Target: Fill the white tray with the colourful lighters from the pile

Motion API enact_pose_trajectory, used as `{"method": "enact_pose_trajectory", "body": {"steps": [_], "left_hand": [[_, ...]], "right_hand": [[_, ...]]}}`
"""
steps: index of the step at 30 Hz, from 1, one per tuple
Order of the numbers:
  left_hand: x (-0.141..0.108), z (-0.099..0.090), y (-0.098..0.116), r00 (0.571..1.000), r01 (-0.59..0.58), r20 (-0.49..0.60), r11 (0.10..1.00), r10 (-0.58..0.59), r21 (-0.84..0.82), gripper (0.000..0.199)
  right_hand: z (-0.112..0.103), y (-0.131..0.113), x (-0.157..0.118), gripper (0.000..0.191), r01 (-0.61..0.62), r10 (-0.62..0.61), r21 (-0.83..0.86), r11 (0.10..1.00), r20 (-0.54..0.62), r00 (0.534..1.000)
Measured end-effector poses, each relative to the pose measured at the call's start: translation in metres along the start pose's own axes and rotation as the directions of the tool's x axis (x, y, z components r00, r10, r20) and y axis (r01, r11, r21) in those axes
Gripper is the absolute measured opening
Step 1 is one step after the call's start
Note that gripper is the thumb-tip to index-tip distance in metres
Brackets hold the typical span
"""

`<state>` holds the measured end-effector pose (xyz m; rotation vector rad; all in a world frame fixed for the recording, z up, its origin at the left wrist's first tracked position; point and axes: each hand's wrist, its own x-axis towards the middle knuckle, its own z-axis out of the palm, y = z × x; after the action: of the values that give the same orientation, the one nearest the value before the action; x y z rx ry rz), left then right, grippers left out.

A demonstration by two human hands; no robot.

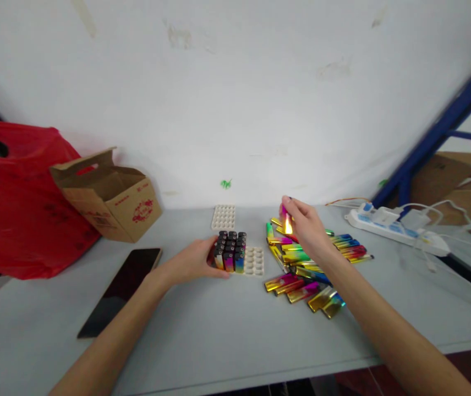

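Several upright lighters (230, 253) with black tops stand in rows in the left part of a white tray (254, 260), whose right part shows bare cups. My left hand (194, 259) is curled round the left side of these lighters, thumb at the front. Above the loose pile, my right hand (305, 223) pinches one shiny pink and gold lighter (287, 219), held roughly upright. Beneath and around it lie many metallic coloured lighters (301, 291) on the table. Behind the filled rows, a second white tray (223, 216) lies near the wall.
A dark phone (122, 291) lies at the left beside my forearm. Behind it are an open cardboard box (114, 201) and a red bag (21, 203). At the right, a white power strip (398, 230) with plugs and cables lies near a blue frame (437, 118).
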<state>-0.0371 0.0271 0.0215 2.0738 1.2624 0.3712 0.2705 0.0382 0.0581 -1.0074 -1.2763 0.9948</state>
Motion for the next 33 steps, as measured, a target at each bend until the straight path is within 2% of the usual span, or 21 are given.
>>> {"method": "enact_pose_trajectory", "body": {"steps": [1,3,5,7,9,12,15,21,25,27,30,33], "left_hand": [[0.0,0.0,0.0,1.0,0.001,-0.002,1.0,-0.001,0.0,0.071],[0.0,0.0,0.0,1.0,0.005,-0.002,1.0,-0.005,0.002,0.072],[0.0,0.001,0.0,1.0,0.008,-0.005,1.0,-0.008,0.0,0.072],[0.0,0.001,0.001,1.0,0.019,-0.006,1.0,-0.019,-0.01,0.071],[-0.001,0.001,0.002,0.999,0.037,0.001,0.999,-0.037,-0.018,0.068],[-0.001,0.0,0.004,0.999,0.043,0.0,0.999,-0.043,0.002,0.064],[-0.001,0.0,0.004,1.0,0.023,-0.014,0.999,-0.023,0.023,0.062],[-0.002,-0.001,0.005,1.0,0.018,0.009,1.0,-0.018,0.007,0.063],[-0.004,-0.002,0.01,0.999,0.014,0.031,1.0,-0.014,-0.008,0.068],[-0.004,-0.002,0.011,0.999,0.014,0.029,1.0,-0.014,0.001,0.069],[-0.003,-0.002,0.011,0.999,0.036,0.028,0.999,-0.036,0.023,0.07],[-0.003,-0.002,0.009,0.999,0.044,0.027,0.998,-0.046,0.044,0.069]], "right_hand": [[0.006,0.005,0.004,0.062,-0.027,0.027,0.047,0.999,0.004,1.0],[0.015,0.015,0.005,0.065,-0.094,0.084,0.103,0.99,0.104,0.991],[0.018,0.022,-0.002,0.065,-0.14,0.115,0.102,0.985,0.221,0.968],[0.018,0.024,-0.01,0.063,-0.159,0.132,0.078,0.984,0.276,0.952],[0.019,0.024,-0.016,0.065,-0.189,0.166,0.058,0.98,0.278,0.946],[0.024,0.024,-0.022,0.074,-0.312,0.293,0.026,0.95,0.278,0.915],[0.031,0.025,-0.026,0.072,-0.387,0.372,0.017,0.922,0.24,0.897],[0.033,0.027,-0.027,0.055,-0.347,0.337,0.029,0.937,0.176,0.925],[0.031,0.032,-0.024,0.061,-0.358,0.349,0.044,0.933,0.141,0.927],[0.03,0.035,-0.022,0.066,-0.346,0.331,0.076,0.935,0.159,0.93],[0.028,0.039,-0.019,0.067,-0.239,0.217,0.087,0.967,0.208,0.954],[0.024,0.042,-0.018,0.053,-0.04,0.055,-0.071,0.997,0.219,0.974]]}}
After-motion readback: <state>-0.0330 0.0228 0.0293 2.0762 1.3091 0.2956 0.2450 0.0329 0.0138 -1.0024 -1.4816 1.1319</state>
